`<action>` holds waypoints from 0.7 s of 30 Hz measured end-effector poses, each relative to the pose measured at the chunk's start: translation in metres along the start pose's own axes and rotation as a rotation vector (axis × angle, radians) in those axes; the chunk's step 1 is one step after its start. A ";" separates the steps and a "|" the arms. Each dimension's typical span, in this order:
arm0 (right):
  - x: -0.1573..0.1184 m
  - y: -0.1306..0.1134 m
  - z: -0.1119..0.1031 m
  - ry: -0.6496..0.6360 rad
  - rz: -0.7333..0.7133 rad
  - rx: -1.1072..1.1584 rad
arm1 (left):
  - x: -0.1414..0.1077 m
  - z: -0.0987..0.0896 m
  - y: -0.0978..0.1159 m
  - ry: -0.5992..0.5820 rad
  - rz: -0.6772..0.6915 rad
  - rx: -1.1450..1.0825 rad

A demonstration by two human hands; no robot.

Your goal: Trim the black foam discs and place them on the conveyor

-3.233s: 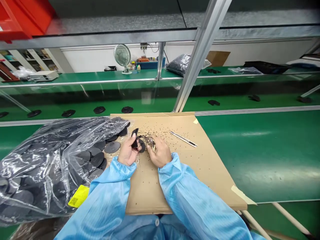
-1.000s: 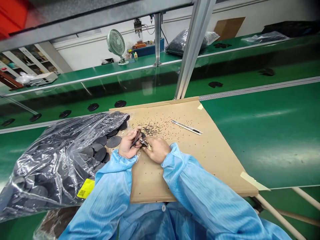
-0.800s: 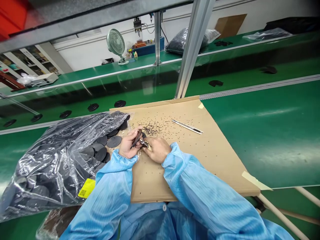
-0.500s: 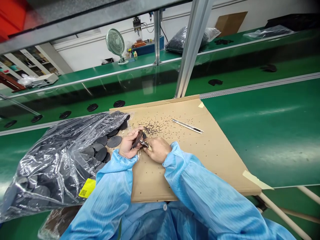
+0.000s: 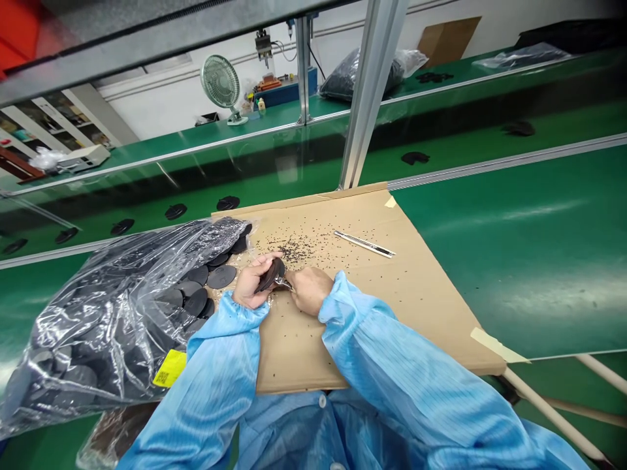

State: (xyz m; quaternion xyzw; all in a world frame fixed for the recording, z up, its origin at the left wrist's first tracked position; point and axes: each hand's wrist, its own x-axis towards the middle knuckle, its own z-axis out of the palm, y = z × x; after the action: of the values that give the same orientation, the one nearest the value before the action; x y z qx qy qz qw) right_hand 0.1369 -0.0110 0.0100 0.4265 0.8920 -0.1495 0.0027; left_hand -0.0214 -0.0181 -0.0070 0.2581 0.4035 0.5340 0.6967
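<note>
Dark round discs (image 5: 269, 274) are gripped in my left hand (image 5: 250, 283), held tilted above the cardboard (image 5: 392, 294). My right hand (image 5: 312, 290) is closed around a small metal hand tool (image 5: 283, 281), whose tip touches the edge of the discs. Many tiny black bits (image 5: 296, 249) lie scattered on the cardboard just beyond my hands. A slim cutter knife (image 5: 364, 243) rests to the right of the bits. Left of my hands, loose black discs (image 5: 222, 277) spill from the mouth of a clear plastic bag (image 5: 112, 307) full of them.
Behind the cardboard, a green belt (image 5: 274, 176) carries spaced dark pieces (image 5: 175, 211). A metal post (image 5: 369, 98) rises at the cardboard's far edge. A green fan (image 5: 220, 81) and a filled bag (image 5: 340, 78) stand on the far bench.
The discs in my left hand have turned to show more of their flat face. My right hand and the tool have shifted slightly. The whole view has moved a little.
</note>
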 end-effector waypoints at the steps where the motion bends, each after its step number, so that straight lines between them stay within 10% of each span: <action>1: 0.000 -0.001 0.001 0.014 -0.002 0.023 | -0.001 0.001 0.001 -0.006 -0.007 -0.017; 6: 0.002 0.001 0.004 0.187 0.046 0.275 | -0.002 0.005 0.009 -0.009 0.004 -0.178; 12: 0.013 0.017 0.016 0.548 0.081 0.373 | 0.006 0.001 0.015 0.338 0.302 -0.285; 21: 0.034 0.003 0.019 0.322 -0.073 0.120 | 0.011 -0.003 0.008 0.411 0.447 -0.212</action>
State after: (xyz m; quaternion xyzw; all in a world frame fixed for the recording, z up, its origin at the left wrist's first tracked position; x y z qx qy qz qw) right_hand 0.1155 0.0116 -0.0135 0.4117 0.8853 -0.1320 -0.1712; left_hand -0.0271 -0.0059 -0.0052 0.1531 0.4112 0.7540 0.4889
